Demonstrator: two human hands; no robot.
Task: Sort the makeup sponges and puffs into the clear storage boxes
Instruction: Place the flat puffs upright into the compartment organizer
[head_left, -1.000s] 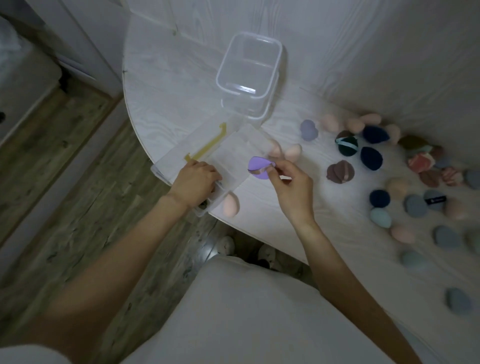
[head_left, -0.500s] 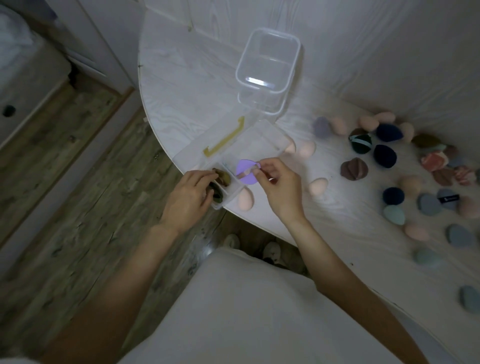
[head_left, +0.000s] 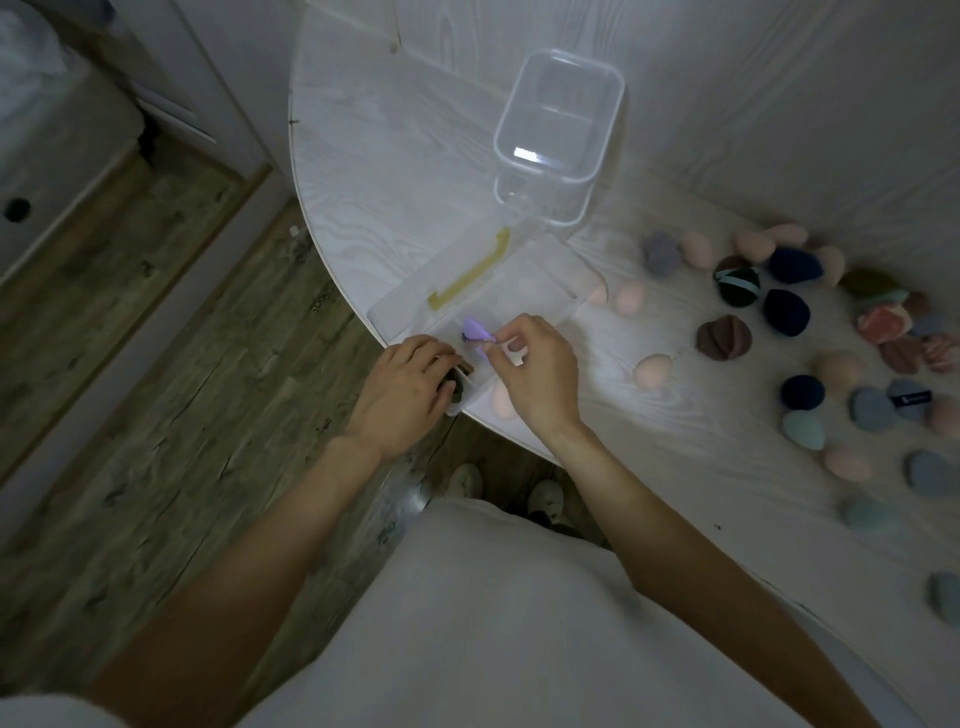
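A flat clear storage box (head_left: 540, 280) with an open lid and a yellow latch (head_left: 467, 275) lies at the table's near-left edge. My right hand (head_left: 540, 374) pinches a purple puff (head_left: 475, 330) over the box's near end. My left hand (head_left: 405, 389) grips the box's near corner, where dark puffs (head_left: 460, 384) lie inside. A taller clear box (head_left: 558, 130) stands further back, nothing visible in it. Many sponges and puffs lie loose on the table to the right, among them a brown puff (head_left: 722, 338) and a peach sponge (head_left: 652, 371).
The round white table (head_left: 395, 156) ends just past the flat box, which overhangs its edge. A white wall runs behind the table. Wooden floor (head_left: 156, 364) and my feet show below. A peach sponge (head_left: 501, 402) sits by my right wrist.
My right hand has carried the purple puff lower and leftward into the box's near end. My left hand has slid back to the box's corner, uncovering the dark puffs.
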